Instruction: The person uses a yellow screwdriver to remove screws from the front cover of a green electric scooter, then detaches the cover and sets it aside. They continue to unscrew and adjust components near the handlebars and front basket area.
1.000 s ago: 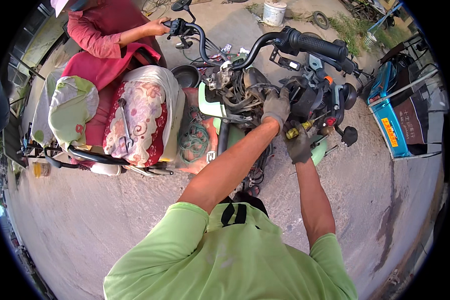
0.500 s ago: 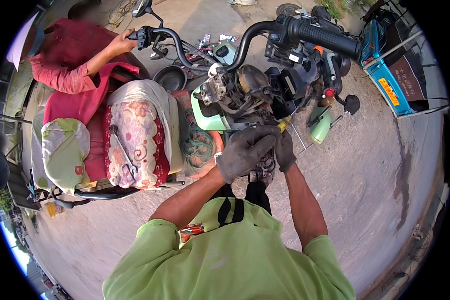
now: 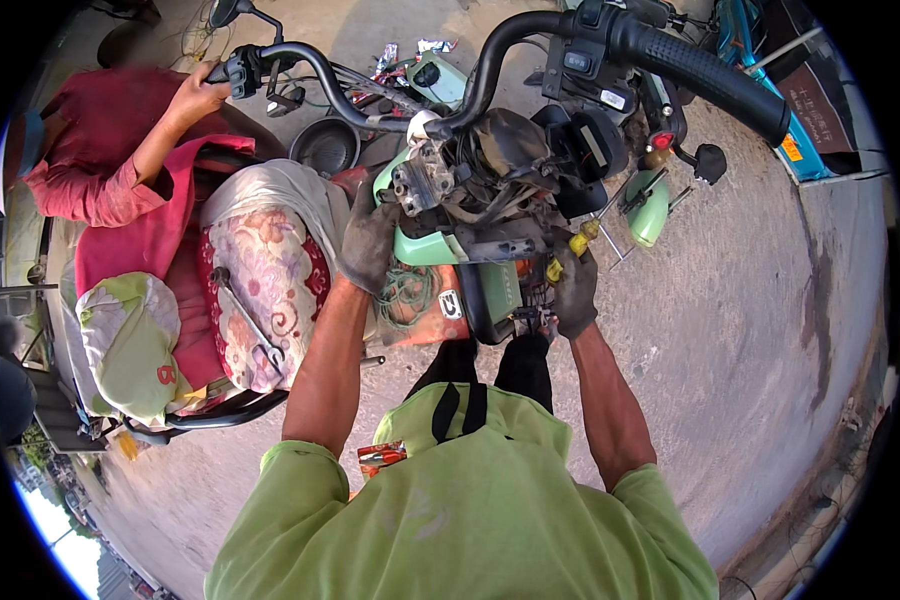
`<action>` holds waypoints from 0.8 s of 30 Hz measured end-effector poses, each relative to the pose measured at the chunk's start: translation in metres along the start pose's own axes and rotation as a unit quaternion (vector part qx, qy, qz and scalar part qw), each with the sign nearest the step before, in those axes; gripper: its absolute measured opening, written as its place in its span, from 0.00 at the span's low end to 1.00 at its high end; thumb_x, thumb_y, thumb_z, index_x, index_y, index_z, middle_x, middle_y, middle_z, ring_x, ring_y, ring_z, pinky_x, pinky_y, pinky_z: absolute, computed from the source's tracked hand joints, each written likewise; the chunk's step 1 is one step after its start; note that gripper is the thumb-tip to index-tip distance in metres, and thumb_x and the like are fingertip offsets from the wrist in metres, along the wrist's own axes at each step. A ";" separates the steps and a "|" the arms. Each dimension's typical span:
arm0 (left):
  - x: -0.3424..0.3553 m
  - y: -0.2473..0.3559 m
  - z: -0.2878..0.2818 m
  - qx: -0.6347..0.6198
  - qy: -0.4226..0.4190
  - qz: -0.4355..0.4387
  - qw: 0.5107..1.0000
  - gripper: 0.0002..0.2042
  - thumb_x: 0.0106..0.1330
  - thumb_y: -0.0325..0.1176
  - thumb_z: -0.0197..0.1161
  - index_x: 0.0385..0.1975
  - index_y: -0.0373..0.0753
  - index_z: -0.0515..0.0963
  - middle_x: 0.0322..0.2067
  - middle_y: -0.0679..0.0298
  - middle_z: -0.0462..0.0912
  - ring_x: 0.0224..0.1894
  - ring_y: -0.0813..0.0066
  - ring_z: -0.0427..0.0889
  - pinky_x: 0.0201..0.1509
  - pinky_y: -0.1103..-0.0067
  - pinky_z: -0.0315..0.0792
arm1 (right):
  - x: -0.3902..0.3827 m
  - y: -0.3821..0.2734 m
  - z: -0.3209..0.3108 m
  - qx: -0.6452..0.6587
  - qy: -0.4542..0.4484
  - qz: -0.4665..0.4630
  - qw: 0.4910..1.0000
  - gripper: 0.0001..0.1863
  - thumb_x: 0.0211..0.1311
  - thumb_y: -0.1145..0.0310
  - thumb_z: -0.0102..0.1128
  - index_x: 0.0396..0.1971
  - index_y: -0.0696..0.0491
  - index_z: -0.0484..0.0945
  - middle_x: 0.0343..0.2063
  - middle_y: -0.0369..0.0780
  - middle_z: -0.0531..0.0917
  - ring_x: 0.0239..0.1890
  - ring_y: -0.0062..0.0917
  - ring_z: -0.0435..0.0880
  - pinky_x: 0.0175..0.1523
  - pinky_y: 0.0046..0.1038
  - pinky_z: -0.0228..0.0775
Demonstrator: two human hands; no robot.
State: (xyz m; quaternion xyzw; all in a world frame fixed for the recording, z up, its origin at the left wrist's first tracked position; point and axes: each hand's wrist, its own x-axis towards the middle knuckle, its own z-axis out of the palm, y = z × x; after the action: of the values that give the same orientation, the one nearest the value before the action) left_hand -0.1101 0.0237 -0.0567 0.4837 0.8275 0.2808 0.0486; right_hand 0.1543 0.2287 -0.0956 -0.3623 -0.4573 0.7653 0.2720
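In front of me stands the stripped front end of a tricycle or scooter, with wiring (image 3: 505, 205) and a metal assembly (image 3: 420, 178) exposed below black handlebars (image 3: 490, 75). My left hand (image 3: 368, 245), in a dark grey glove, grips the left edge of the light green panel (image 3: 430, 247); some of its fingers are hidden. My right hand (image 3: 575, 290), gloved alike, is closed around a screwdriver (image 3: 583, 238) with a yellow handle, right of the panel. Its shaft seems to point up and away to the right.
On the left, a person in red (image 3: 120, 120) holds the left handlebar grip. A wrench (image 3: 245, 315) lies on the flowered seat cover (image 3: 280, 260). A black basin (image 3: 327, 147) and a loose green part (image 3: 648, 210) rest on the ground. A blue vehicle (image 3: 810, 130) stands far right.
My hands have parted. The left has moved left onto the green panel's edge; the right stays near its place with the screwdriver, now plainly visible. The handlebars look nearer.
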 end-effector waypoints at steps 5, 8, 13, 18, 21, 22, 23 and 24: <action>0.019 0.004 -0.004 0.009 0.014 -0.017 1.000 0.15 0.63 0.25 0.55 0.48 0.29 0.79 0.57 0.44 0.75 0.59 0.50 0.77 0.65 0.66 0.71 | 0.006 0.004 -0.002 -0.051 0.005 -0.029 0.998 0.15 0.69 0.67 0.57 0.50 0.59 0.79 0.41 0.35 0.83 0.40 0.20 0.80 0.46 0.24 0.73; 0.017 0.020 -0.008 -0.100 0.034 -0.089 0.990 0.17 0.61 0.23 0.55 0.50 0.29 0.79 0.51 0.48 0.81 0.57 0.54 0.78 0.64 0.67 0.71 | 0.005 0.011 0.001 -0.033 0.043 -0.044 0.998 0.16 0.71 0.65 0.53 0.49 0.60 0.80 0.35 0.34 0.80 0.35 0.18 0.77 0.42 0.23 0.70; 0.010 0.003 -0.016 0.212 -0.039 0.043 0.975 0.24 0.63 0.21 0.52 0.61 0.34 0.74 0.60 0.53 0.78 0.64 0.52 0.73 0.69 0.66 0.68 | 0.010 0.026 -0.005 -0.035 0.048 -0.022 0.998 0.16 0.71 0.63 0.53 0.47 0.61 0.80 0.35 0.35 0.81 0.36 0.19 0.78 0.43 0.25 0.71; 0.021 -0.010 -0.015 0.252 -0.021 0.119 0.960 0.21 0.63 0.23 0.51 0.56 0.35 0.78 0.58 0.56 0.80 0.63 0.58 0.75 0.71 0.68 0.65 | 0.007 0.027 0.003 -0.078 0.102 -0.067 0.990 0.09 0.64 0.66 0.58 0.35 0.58 0.77 0.25 0.34 0.77 0.25 0.20 0.75 0.32 0.29 0.68; 0.033 -0.009 -0.020 0.210 -0.006 0.147 0.967 0.19 0.64 0.24 0.51 0.55 0.36 0.79 0.56 0.59 0.82 0.62 0.64 0.77 0.71 0.72 0.66 | 0.001 0.022 0.008 -0.091 0.104 -0.035 0.990 0.09 0.64 0.66 0.58 0.34 0.58 0.77 0.24 0.34 0.77 0.26 0.20 0.75 0.33 0.29 0.68; 0.035 -0.005 -0.021 0.161 0.001 0.139 0.977 0.20 0.65 0.24 0.51 0.56 0.37 0.79 0.56 0.59 0.82 0.62 0.64 0.77 0.71 0.72 0.66 | 0.001 0.025 0.008 -0.091 0.103 -0.025 0.990 0.10 0.64 0.66 0.57 0.36 0.58 0.78 0.26 0.34 0.77 0.27 0.19 0.75 0.34 0.28 0.68; 0.035 -0.002 -0.024 0.141 -0.007 0.130 0.981 0.20 0.65 0.24 0.52 0.56 0.37 0.79 0.56 0.59 0.82 0.61 0.64 0.77 0.71 0.72 0.67 | 0.000 0.028 0.007 -0.091 0.101 -0.016 0.991 0.11 0.65 0.66 0.57 0.38 0.59 0.79 0.27 0.34 0.78 0.28 0.19 0.75 0.35 0.27 0.68; 0.034 0.002 -0.029 0.121 -0.015 0.121 0.985 0.20 0.64 0.24 0.52 0.57 0.38 0.78 0.56 0.59 0.82 0.61 0.64 0.77 0.70 0.72 0.67 | 0.000 0.029 0.006 -0.094 0.103 -0.025 0.990 0.10 0.65 0.66 0.57 0.37 0.58 0.79 0.27 0.33 0.78 0.27 0.19 0.75 0.34 0.27 0.68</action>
State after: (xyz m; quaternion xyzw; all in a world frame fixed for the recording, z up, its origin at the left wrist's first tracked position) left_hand -0.1368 0.0405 -0.0252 0.5872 0.7897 0.1746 -0.0321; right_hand 0.1469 0.2125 -0.1196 -0.4517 -0.5056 0.6705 0.3013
